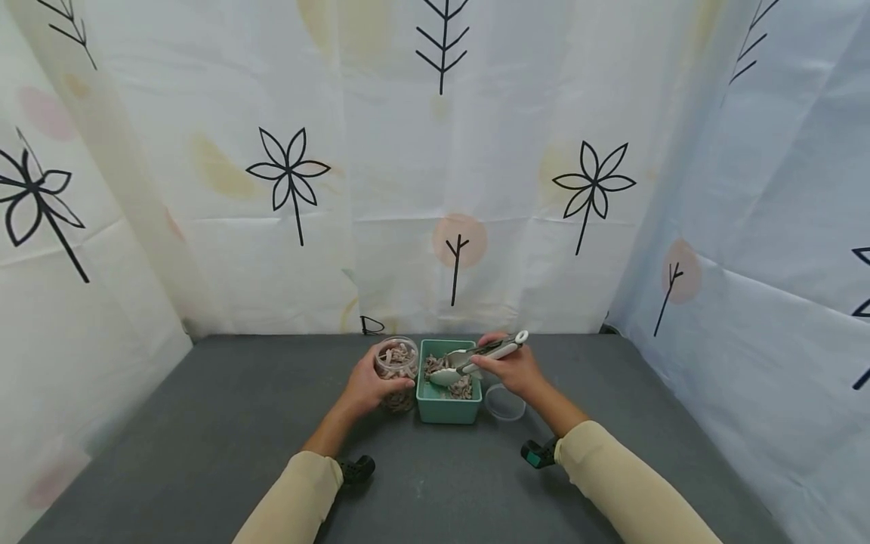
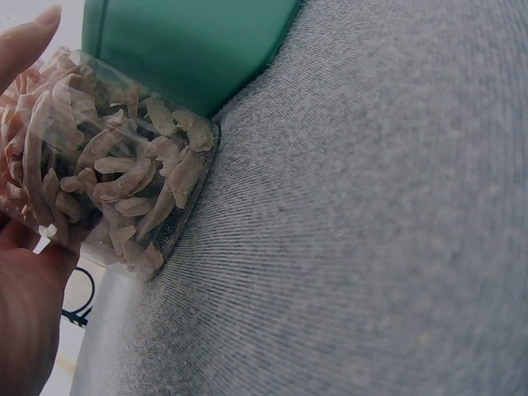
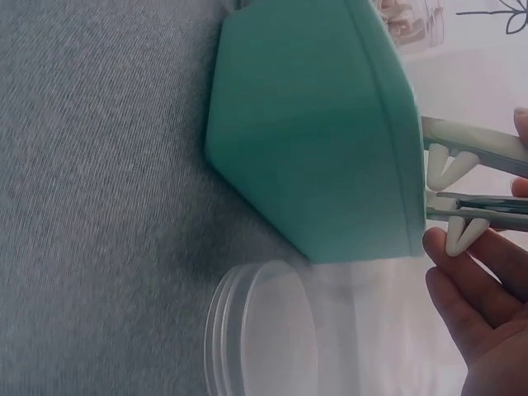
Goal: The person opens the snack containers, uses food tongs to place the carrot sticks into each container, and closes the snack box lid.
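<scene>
Gripping, left side: left hand [image 1: 367, 389] clamped round a clear jar [image 1: 396, 372], thumb on the near side.
Jar: just right of the left palm; mouth uncovered, facing up; full of pale brownish pieces [image 2: 115, 165]. Cannot tell whether its base sits flat.
Gripping, right side: right hand [image 1: 516, 372] clamped on white-and-metal tongs [image 1: 465, 369].
Tongs: extend left from the right hand, heads down in the green bin [image 1: 448, 412] and standing apart. Cannot tell if a piece lies between them.
Bin: between the two hands, just beside the jar; similar pieces inside, under and around the tong heads.
Lid: clear round lid [image 1: 505, 403] on the near side of the right hand, near the bin.
Table: grey surface [image 1: 421, 499] beneath both hands.
Backdrop: white cloth [image 1: 408, 151] beyond both hands, black plant outlines.
</scene>
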### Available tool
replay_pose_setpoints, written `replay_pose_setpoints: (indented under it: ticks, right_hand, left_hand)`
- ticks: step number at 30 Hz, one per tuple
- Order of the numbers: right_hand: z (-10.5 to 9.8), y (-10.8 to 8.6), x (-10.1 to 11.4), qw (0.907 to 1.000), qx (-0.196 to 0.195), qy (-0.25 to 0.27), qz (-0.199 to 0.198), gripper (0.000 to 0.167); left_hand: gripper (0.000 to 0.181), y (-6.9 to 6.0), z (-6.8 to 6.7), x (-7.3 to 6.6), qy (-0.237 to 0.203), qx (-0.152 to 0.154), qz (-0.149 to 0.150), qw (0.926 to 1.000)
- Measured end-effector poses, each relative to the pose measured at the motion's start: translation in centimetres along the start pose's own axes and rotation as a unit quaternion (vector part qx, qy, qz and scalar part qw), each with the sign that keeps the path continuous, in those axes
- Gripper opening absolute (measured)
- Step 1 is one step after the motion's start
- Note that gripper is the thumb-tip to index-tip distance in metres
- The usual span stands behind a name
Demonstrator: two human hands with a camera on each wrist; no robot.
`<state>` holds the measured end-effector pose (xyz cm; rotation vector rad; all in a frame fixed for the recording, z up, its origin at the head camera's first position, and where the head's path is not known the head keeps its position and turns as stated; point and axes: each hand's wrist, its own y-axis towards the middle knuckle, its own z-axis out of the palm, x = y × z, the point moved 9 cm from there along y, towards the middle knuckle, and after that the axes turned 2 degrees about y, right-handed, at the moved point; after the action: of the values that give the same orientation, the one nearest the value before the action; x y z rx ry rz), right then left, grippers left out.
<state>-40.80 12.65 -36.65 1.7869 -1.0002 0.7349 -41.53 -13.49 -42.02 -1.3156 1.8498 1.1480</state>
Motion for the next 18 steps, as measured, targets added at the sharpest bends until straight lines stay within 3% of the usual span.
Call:
replay_pose_setpoints:
  ticks: [8, 18]
  right_hand:
    - [0.35, 0.27, 0.63, 0.9988, -0.009, -0.046, -0.015, 0.023]
    - [-0.07, 0.02, 0.17, 0.9991, -0.041, 0.008, 0.003, 0.020]
  left_hand:
    - [0.080, -0.03, 0.02, 0.14, 0.003, 0.000, -0.002, 1.0000]
    - [0.081, 0.01, 0.09, 0.16, -0.008, 0.006, 0.009, 0.9999]
